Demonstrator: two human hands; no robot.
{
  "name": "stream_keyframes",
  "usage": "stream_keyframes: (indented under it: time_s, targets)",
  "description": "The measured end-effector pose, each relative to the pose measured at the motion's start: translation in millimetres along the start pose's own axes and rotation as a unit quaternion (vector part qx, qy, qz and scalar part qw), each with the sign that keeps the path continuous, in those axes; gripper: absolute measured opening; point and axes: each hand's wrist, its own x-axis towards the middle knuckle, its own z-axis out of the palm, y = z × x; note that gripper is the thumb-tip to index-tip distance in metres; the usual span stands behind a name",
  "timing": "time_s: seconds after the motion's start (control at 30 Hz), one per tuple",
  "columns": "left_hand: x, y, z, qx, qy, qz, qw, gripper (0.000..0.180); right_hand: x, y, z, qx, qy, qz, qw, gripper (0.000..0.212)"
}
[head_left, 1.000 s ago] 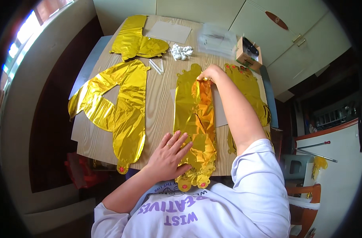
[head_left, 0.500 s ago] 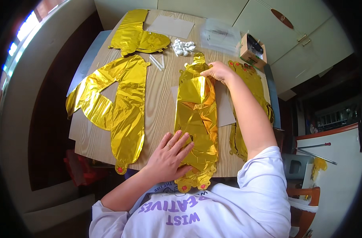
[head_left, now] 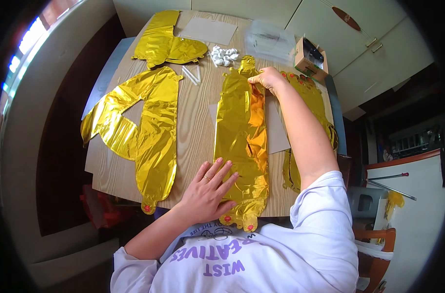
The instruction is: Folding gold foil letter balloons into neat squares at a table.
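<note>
While left hand [head_left: 207,194] lies spread: right hand [head_left: 268,80] pinches foil balloon [head_left: 233,122]
Balloon: straightening, seemingly; wants steady tension next

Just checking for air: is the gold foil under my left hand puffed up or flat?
Flat: the gold foil looks thin and creased beneath the spread left hand.

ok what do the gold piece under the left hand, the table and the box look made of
Gold piece: thin, shiny metallic foil or film, given its creases and glints. Table: satin wood or wood-look laminate, from its pale grain. Box: matte, thin brown walls suggest cardboard.
</note>
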Motion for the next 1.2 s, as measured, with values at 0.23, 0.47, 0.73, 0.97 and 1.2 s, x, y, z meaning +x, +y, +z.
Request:
stream_keyframes:
  time_s: [0.23, 0.47, 0.73, 0.97, 1.2]
  targets:
    - [-1, 2, 0, 0.017, 0.002, -0.010, 1.000, 0.075, -14, -22, 3, -0.066, -0.038, 0.012, 0.997, 0.072]
    - [1, 4, 1, 0.019, -0.002, -0.006, 1.000, 0.074, 2, -4, 3, -0.083, 0.001, -0.013, 0.996, 0.075]
    - [1, 4, 1, 0.023, -0.004, -0.010, 1.000, 0.074, 10, -3, 8, -0.109, 0.016, -0.044, 0.993, 0.075]
    - [2, 6, -1, 0.016, 0.001, -0.005, 1.000, 0.073, 35, 21, 7, -0.099, 0.010, -0.042, 0.994, 0.074]
    - [3, 6, -3, 0.006, 0.004, -0.005, 1.000, 0.076, -40, -4, 4, -0.234, 0.143, -0.164, 0.948, 0.057]
